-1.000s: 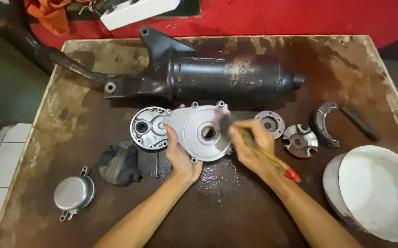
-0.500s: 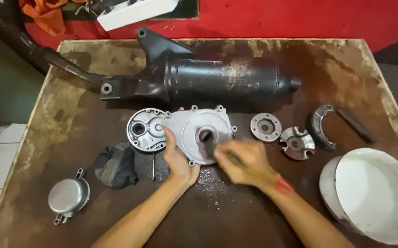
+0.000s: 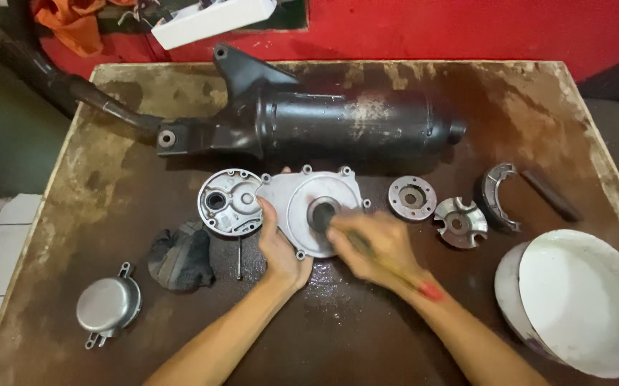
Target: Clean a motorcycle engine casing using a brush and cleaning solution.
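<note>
Head view, looking down on a worn, dark brown wooden table point(image 3: 109, 214). Left hand point(image 3: 281, 246) pressed flat, fingers open, on the lower left edge of a silver-grey cast metal engine cover point(image 3: 309, 207) lying near the middle of the table — steadying it, not closed around it. Right hand point(image 3: 377, 250) blurred, curled shut around a thin brush with a yellowish handle and red end point(image 3: 423, 287), bristle end at the dark round hole in the cover's centre. Touching the cover on the left: a smaller round silver housing with bolt ears point(image 3: 229, 201). Behind both, a long black exhaust muffler point(image 3: 352, 125) lying across the table. To the right of the cover, a round grey flanged disc point(image 3: 411, 197), then a silver finned pulley piece point(image 3: 461, 222) and a curved brake shoe point(image 3: 498, 196). Near the right corner — a white plastic bucket point(image 3: 581, 300). Below left, a dark rag point(image 3: 179, 259) and a small grey round cap point(image 3: 107, 306).
</note>
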